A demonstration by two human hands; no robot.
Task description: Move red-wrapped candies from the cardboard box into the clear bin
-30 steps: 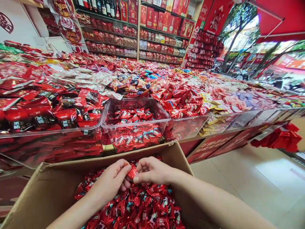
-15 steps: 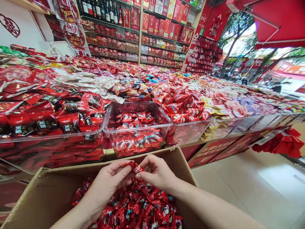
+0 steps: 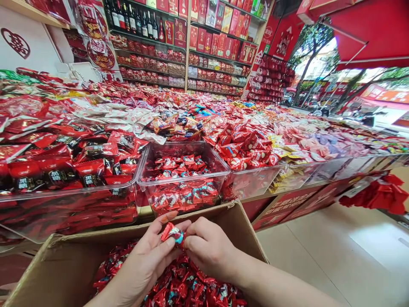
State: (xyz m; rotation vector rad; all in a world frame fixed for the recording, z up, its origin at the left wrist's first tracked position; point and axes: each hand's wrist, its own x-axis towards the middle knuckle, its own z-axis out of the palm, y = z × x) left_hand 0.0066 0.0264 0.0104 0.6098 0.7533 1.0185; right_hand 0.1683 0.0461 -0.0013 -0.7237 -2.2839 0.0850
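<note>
A small red candy [image 3: 174, 234] with a blue and white print is held between my two hands, above an open cardboard box [image 3: 68, 256]. My left hand [image 3: 145, 260] holds it from the left with the thumb on the wrapper. The fingers of my right hand [image 3: 209, 247] are closed on its right end. Many wrapped red candies [image 3: 191, 285] fill the bottom of the box, partly hidden by my hands and forearms. Just beyond the box stands a clear plastic bin [image 3: 183, 175] with similar candies in it.
Black-and-red packets [image 3: 57, 170] fill a bin at the left. Red packets [image 3: 249, 149] are heaped to the right of the clear bin. Shelves [image 3: 187, 47] with bottles and boxes stand behind. Pale floor tiles [image 3: 306, 247] show at the right, below hanging red bags [image 3: 377, 194].
The candy has turned, so its blue and white print now faces up. My right hand has closed more tightly around its end, and my left index finger has lifted.
</note>
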